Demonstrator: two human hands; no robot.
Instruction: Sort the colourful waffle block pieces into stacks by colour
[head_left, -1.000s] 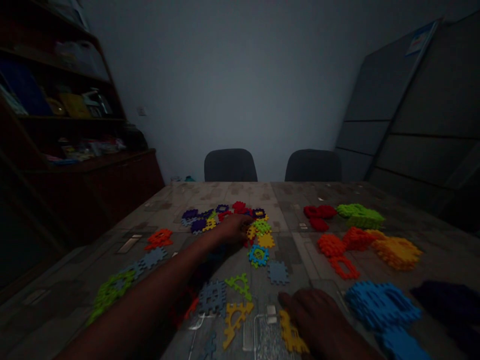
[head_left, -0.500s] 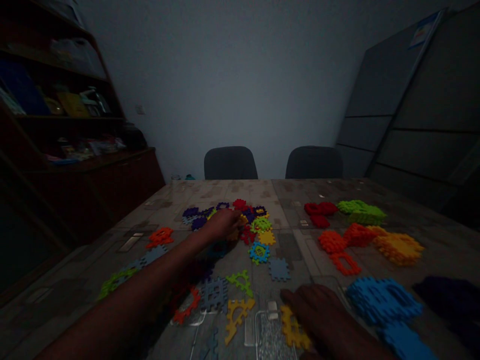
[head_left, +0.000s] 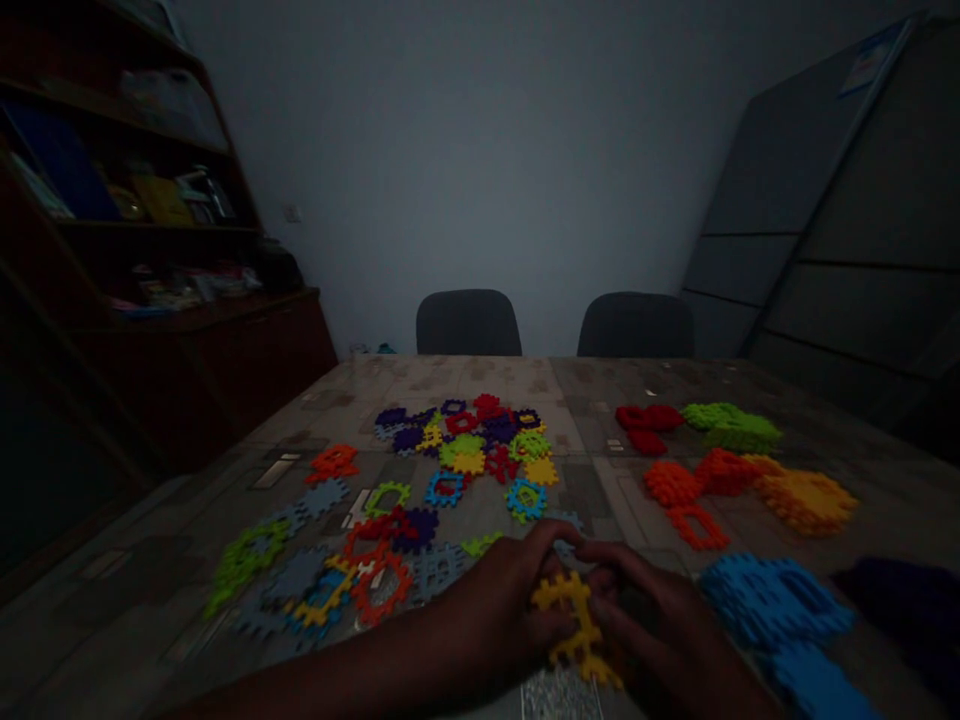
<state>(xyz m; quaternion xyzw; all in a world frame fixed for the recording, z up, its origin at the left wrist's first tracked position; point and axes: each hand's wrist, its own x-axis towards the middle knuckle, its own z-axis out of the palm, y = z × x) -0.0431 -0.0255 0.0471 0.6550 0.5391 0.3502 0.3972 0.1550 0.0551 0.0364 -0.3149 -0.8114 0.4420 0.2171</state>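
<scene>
My left hand [head_left: 502, 605] and my right hand [head_left: 645, 610] meet low in the view, their fingers curled around a yellow interlocking plastic piece [head_left: 577, 620]. Its lower end sticks out below the fingers. Up the table from my hands lies a loose mix of purple, red, yellow, green and blue plastic pieces [head_left: 465, 435]. Nearer my left hand, a spread of grey, green, red and blue pieces [head_left: 322, 585] lies flat. Grey pieces [head_left: 439, 570] sit closest to my left wrist.
Stacked blue pieces [head_left: 772, 600] lie just right of my right hand, with a dark stack [head_left: 892, 610] beyond. Orange, yellow, red and green stacks [head_left: 727, 470] stand further back on the patterned table [head_left: 592, 385]. Two dark chairs [head_left: 469, 325] stand behind it, and shelves [head_left: 150, 230] stand left.
My left hand has left the pile and come back toward me, joining my right hand on the yellow piece. Pieces it covered now show, and several more lie at the lower left.
</scene>
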